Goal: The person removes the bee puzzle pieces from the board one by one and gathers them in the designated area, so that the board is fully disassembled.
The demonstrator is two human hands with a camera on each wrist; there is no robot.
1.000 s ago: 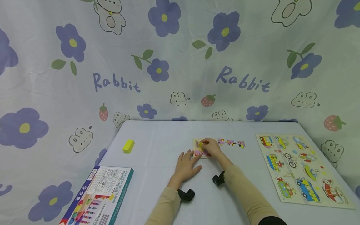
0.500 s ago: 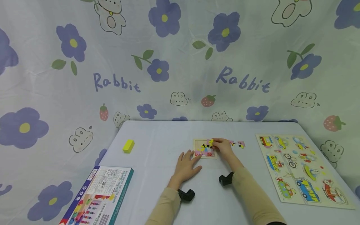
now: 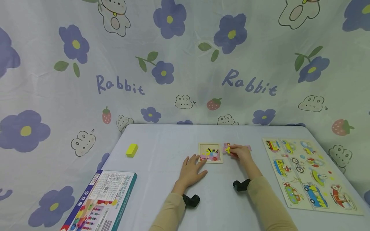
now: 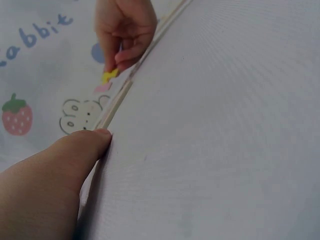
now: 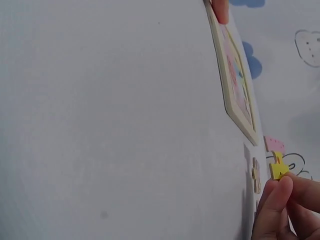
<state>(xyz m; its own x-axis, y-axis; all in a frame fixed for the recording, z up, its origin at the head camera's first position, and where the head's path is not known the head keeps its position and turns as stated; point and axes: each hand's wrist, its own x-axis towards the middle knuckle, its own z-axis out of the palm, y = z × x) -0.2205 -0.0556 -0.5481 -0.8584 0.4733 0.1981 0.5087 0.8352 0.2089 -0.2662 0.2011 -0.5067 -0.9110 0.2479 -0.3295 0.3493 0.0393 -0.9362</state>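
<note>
My right hand (image 3: 240,153) pinches a small yellow jigsaw piece (image 5: 278,169) between thumb and fingers, just right of a square wooden puzzle tray (image 3: 212,162). Several pink and yellow pieces fill the tray's lower part, while bare wood shows in its upper part. A pink loose piece (image 3: 226,145) lies right behind the held one. Other loose pieces (image 5: 256,175) are partly hidden by the right hand. My left hand (image 3: 190,170) lies with fingers spread at the tray's lower left corner; in the left wrist view its thumb (image 4: 92,145) touches the tray's edge.
To the right lies a large wooden board (image 3: 300,173) with vehicle pictures. A yellow block (image 3: 132,150) sits at the far left, and a printed box (image 3: 107,192) is at the near left. A patterned curtain (image 3: 185,64) hangs behind the white table (image 3: 162,138).
The right hand has moved right from over the tray to the loose pieces, carrying the yellow piece. More bare tray shows now. The left hand has stayed in place.
</note>
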